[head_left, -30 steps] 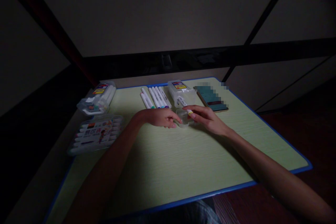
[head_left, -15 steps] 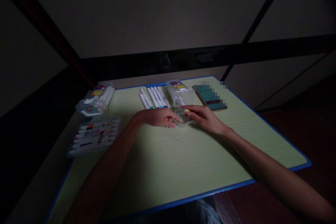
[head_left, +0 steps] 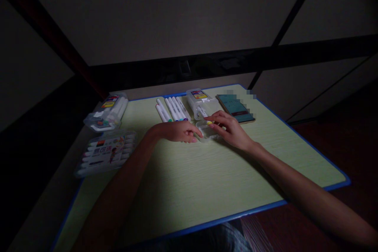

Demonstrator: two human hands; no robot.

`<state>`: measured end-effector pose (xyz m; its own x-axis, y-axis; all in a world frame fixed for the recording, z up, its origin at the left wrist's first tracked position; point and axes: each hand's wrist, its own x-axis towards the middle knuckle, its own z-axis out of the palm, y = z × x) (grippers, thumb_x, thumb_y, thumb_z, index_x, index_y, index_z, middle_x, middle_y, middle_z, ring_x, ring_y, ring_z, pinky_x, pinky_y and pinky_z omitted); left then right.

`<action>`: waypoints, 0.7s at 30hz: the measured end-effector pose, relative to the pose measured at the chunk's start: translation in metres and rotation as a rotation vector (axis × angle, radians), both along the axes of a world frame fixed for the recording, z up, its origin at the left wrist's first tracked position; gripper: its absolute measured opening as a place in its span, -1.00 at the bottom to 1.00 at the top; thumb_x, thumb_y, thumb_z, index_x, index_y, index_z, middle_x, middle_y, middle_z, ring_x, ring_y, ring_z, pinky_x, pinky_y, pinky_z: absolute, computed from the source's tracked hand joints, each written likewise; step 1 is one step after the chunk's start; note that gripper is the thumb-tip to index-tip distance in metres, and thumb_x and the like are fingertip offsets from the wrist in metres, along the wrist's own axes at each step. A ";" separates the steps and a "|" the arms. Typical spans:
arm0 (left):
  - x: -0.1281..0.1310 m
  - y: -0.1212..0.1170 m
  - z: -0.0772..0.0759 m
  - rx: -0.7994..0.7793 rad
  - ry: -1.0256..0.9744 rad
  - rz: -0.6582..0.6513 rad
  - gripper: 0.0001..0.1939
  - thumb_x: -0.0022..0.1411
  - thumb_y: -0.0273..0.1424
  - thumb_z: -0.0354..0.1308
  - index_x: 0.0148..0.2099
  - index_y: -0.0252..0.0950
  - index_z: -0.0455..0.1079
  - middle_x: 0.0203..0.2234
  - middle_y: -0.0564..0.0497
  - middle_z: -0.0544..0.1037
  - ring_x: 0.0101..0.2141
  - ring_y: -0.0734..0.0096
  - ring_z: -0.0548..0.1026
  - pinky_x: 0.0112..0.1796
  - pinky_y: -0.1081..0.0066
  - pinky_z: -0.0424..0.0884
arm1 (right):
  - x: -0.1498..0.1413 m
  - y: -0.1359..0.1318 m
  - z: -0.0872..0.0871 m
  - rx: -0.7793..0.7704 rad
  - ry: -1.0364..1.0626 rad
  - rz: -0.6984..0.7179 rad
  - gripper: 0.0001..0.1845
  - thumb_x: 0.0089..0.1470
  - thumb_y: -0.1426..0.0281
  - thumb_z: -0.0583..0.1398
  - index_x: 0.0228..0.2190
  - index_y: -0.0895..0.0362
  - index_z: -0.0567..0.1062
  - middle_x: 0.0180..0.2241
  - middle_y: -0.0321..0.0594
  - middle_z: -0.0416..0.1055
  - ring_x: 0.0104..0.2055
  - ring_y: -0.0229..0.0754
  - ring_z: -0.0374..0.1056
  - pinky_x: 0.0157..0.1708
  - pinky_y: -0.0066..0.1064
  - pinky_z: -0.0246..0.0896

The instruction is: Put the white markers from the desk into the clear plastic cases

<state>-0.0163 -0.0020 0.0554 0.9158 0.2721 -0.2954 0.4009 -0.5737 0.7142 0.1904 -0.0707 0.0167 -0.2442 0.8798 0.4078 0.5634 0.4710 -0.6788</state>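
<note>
A clear plastic marker case (head_left: 194, 106) lies on the table with its small lid (head_left: 208, 137) folded open toward me. My right hand (head_left: 232, 130) pinches a white marker (head_left: 202, 111) by its yellow end; the far part of the marker is inside the mouth of the case. With its index finger over the lid's left rim, my left hand (head_left: 178, 131) holds the lid; its other fingers are curled. Left of the case, several white markers (head_left: 174, 108) with coloured ends lie side by side on the table.
A phone (head_left: 236, 108) lies right of the case, partly blurred out. At the table's left edge are a filled marker case (head_left: 108, 110) and a flat clear box of markers (head_left: 108, 151). The pale green table (head_left: 206, 181) has a blue rim, with a wall behind it.
My right hand has pushed the yellow-ended marker farther into the case, and its fingers have since lifted slightly at the marker's end. My left hand stays at the lid.
</note>
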 end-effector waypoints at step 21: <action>0.001 0.001 0.000 -0.005 0.015 0.009 -0.64 0.17 -0.42 0.01 0.00 -0.44 0.32 -0.57 0.08 0.31 -0.54 0.57 0.25 -0.52 0.58 0.14 | -0.007 0.008 -0.003 0.055 -0.152 -0.036 -0.65 0.12 0.34 0.06 -0.07 0.16 0.39 -0.03 -0.07 0.36 -0.13 -0.12 0.37 -0.24 -0.31 0.32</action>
<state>-0.0152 -0.0012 0.0550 0.9089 0.2786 -0.3103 0.4164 -0.5662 0.7113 0.1832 -0.0624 0.0136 -0.2754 0.8667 0.4159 0.6750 0.4824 -0.5582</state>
